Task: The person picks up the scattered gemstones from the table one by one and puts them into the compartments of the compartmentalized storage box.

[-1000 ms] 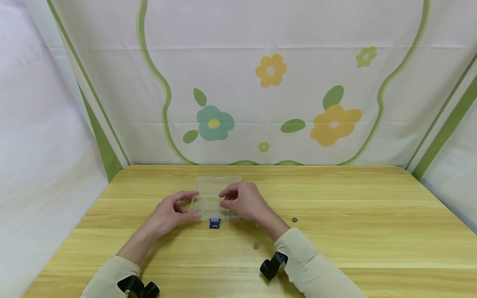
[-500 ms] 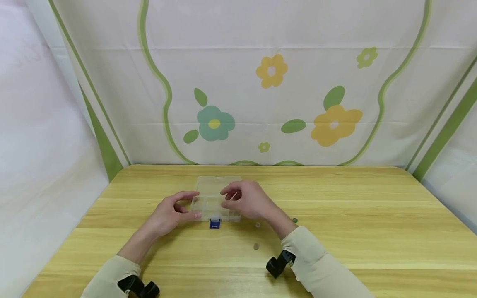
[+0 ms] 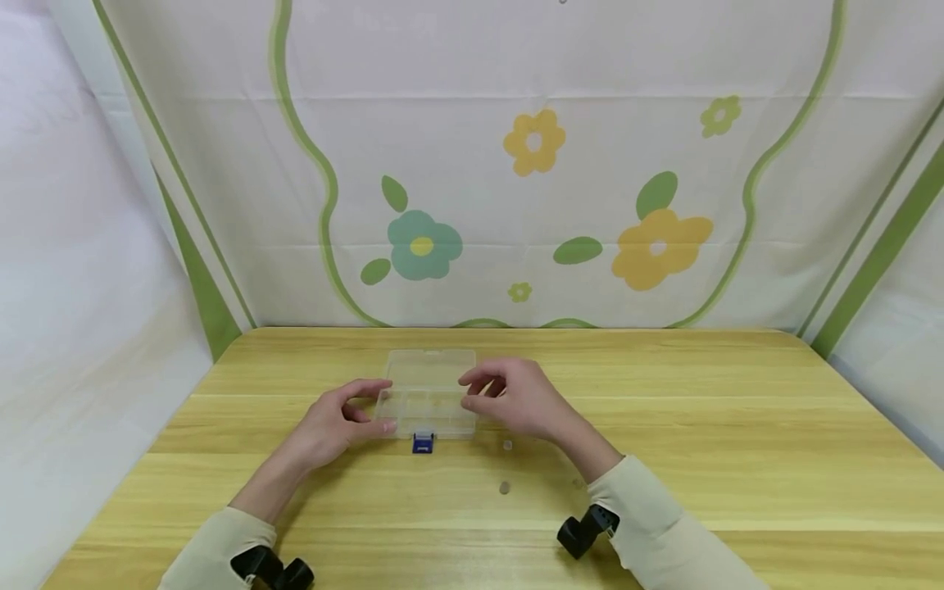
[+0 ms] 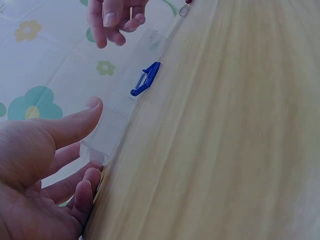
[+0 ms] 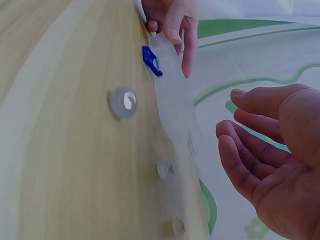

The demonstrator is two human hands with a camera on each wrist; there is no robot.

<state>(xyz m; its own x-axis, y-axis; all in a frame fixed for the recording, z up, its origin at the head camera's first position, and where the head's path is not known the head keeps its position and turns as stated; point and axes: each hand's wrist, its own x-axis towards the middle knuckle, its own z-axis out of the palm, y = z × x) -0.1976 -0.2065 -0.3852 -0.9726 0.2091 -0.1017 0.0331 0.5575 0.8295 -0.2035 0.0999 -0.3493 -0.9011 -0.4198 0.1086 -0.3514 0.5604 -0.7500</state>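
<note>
A clear plastic compartment box [image 3: 416,406] lies on the table, its lid [image 3: 431,369] folded back and its blue latch [image 3: 423,443] toward the front. My left hand [image 3: 335,424] holds the box's left end, thumb at the front edge and fingers at the back. Just over the right end is my right hand [image 3: 516,397], its fingers loosely bent. Nothing shows between those fingers in the right wrist view. Near the box's front right corner lies a small clear round piece [image 3: 507,445]. Closer to me is a greyish round piece [image 3: 505,487], seen larger as a glassy ball [image 5: 123,102].
The wooden table [image 3: 701,426] runs back to a flower-printed cloth wall [image 3: 442,123]. Another faint small piece [image 3: 577,483] lies beside the right sleeve [image 3: 664,520]. Further small round pieces [image 5: 165,170] sit along the table in the right wrist view.
My right hand has shifted right, from over the box's compartments to its right edge. The forearm now covers where the dark green piece lay. My left hand stays on the box.
</note>
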